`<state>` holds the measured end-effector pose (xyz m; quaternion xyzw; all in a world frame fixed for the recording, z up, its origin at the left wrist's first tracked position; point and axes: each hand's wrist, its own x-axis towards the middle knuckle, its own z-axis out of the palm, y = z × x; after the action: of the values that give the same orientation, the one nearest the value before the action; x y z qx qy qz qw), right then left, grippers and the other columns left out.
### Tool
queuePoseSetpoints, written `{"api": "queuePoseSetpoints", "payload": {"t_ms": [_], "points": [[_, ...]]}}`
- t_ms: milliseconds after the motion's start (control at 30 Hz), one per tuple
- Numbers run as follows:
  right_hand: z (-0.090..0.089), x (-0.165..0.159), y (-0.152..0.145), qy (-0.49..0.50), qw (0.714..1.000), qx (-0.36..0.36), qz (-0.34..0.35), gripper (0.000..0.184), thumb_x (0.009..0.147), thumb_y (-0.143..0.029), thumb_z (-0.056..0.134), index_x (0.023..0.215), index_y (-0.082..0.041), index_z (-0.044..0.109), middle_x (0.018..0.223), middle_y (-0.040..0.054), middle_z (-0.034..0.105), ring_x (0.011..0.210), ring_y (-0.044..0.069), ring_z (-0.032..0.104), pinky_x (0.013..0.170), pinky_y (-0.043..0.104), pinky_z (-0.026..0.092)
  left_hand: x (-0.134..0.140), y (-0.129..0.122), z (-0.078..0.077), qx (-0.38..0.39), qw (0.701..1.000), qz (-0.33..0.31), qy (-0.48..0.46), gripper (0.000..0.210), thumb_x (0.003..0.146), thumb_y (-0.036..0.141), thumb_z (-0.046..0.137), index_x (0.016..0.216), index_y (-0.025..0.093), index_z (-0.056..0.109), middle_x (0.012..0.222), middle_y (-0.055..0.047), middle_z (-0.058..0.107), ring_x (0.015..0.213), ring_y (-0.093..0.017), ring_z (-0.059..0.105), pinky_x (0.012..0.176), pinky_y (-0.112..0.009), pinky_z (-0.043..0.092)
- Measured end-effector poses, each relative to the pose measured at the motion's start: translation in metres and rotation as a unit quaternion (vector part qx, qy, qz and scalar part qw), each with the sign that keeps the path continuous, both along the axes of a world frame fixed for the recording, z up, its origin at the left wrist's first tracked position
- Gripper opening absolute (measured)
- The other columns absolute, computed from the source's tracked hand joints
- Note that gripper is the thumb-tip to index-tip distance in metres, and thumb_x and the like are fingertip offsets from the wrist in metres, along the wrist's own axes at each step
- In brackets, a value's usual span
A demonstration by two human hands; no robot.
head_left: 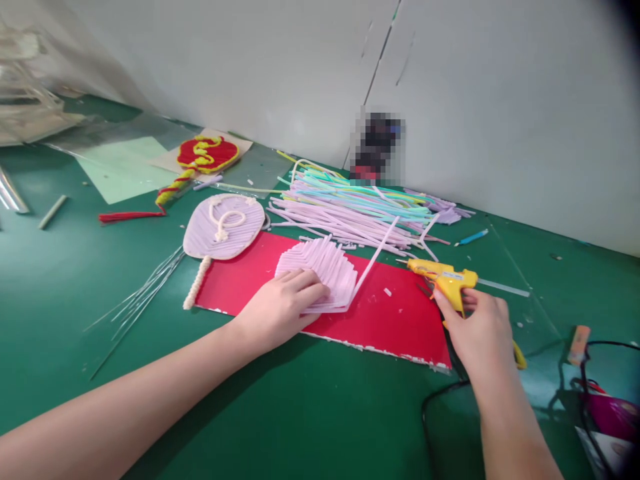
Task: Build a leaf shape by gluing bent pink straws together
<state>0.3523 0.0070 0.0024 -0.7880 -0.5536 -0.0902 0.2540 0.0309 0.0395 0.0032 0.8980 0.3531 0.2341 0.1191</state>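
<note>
My left hand (285, 303) holds down the lower left of a rounded pad of lilac pipe cleaners (333, 267), its fingers closed over the edge. One loose lilac pipe cleaner (377, 257) sticks up from the pad's lower right corner. Under the pad lies a red board (390, 313) with a ragged white front edge. At the board's right end my right hand (480, 323) grips the handle of a yellow glue gun (450, 277). Its nozzle points left, and a clear glue stick (503, 288) juts from the back.
A pile of pastel pipe cleaners (345, 210) lies behind the board. A finished lilac fan (225, 227), thin wires (145, 293) and a red-yellow fan (207, 155) are on the left. A blue pen (471, 237) lies back right; a black cord (425, 420) trails near my right arm.
</note>
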Motion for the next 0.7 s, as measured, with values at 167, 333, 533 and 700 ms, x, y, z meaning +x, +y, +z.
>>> {"api": "queuePoseSetpoints", "payload": {"t_ms": [167,333,533,700], "points": [[0.010,-0.026,-0.006,-0.010,0.991,0.104,0.083,0.027,0.085,-0.043,0.054,0.091,-0.017,0.060,0.083,0.0063,0.051,0.072,0.019,0.053,0.069,0.034,0.049,0.001,-0.001,0.001,0.016,0.999,-0.001,0.045,0.019,0.086,0.024,0.054,0.103,0.020,0.060,0.097,-0.006,0.061,0.091,-0.019,0.058,0.078,-0.029,0.047],[0.007,-0.067,-0.006,0.040,0.958,0.052,0.280,0.015,0.090,-0.028,0.050,0.091,-0.020,0.063,0.089,0.0061,0.058,0.083,0.018,0.060,0.078,0.032,0.052,0.003,-0.003,0.004,0.006,0.999,-0.002,0.038,0.029,0.083,0.042,0.060,0.103,0.020,0.061,0.099,-0.007,0.060,0.091,-0.021,0.058,0.080,-0.033,0.047],[-0.002,-0.077,-0.008,0.064,0.946,0.006,0.317,0.018,0.092,-0.027,0.048,0.095,-0.021,0.064,0.093,0.0067,0.061,0.093,0.019,0.062,0.087,0.033,0.051,0.006,-0.005,0.004,0.010,1.000,-0.030,0.002,0.021,0.093,0.033,0.048,0.100,0.022,0.065,0.096,-0.006,0.060,0.088,-0.018,0.056,0.077,-0.029,0.046],[0.000,-0.082,-0.010,0.057,0.937,-0.023,0.345,0.024,0.093,-0.024,0.046,0.109,-0.023,0.063,0.105,0.0076,0.062,0.102,0.020,0.060,0.094,0.036,0.047,0.012,-0.004,0.001,-0.001,0.999,-0.049,0.003,0.020,0.092,0.029,0.049,0.103,0.024,0.065,0.094,-0.004,0.060,0.087,-0.017,0.055,0.078,-0.028,0.045]]}}
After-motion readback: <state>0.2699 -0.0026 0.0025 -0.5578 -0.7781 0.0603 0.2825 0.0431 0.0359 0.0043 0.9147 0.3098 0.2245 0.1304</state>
